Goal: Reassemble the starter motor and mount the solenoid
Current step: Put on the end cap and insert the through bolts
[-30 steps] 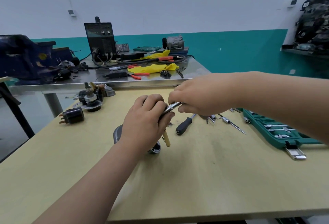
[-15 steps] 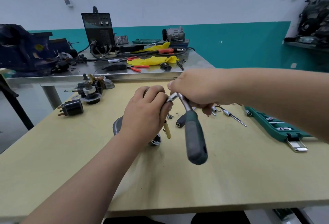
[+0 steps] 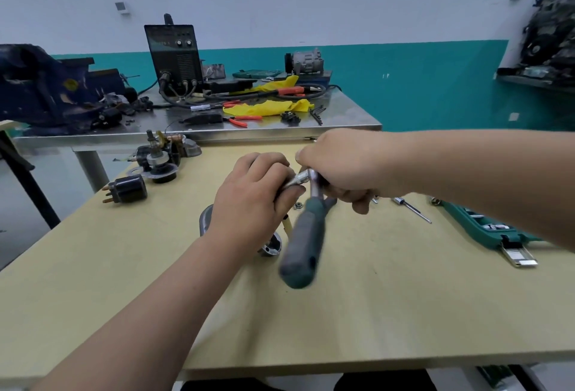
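Observation:
My left hand (image 3: 252,201) grips the starter motor body (image 3: 270,246), which stands on the wooden table (image 3: 373,297) and is mostly hidden under the hand. My right hand (image 3: 339,166) holds the head of a ratchet wrench (image 3: 303,241). Its green and grey handle hangs down toward me, blurred. The metal socket end sits against the top of the motor, between my two hands. A black solenoid (image 3: 126,189) with copper terminals lies at the table's left. Behind it stands the armature and drive-end assembly (image 3: 160,157).
A green socket set case (image 3: 485,229) lies open at the right, with loose bits (image 3: 412,208) and a nut (image 3: 298,205) near my right hand. Behind is a steel bench (image 3: 199,134) with a blue vise (image 3: 46,89), a welder (image 3: 174,54), pliers and yellow cloth.
The ratchet handle swung out from under my right hand and now hangs down toward me. My left hand has stayed on the motor.

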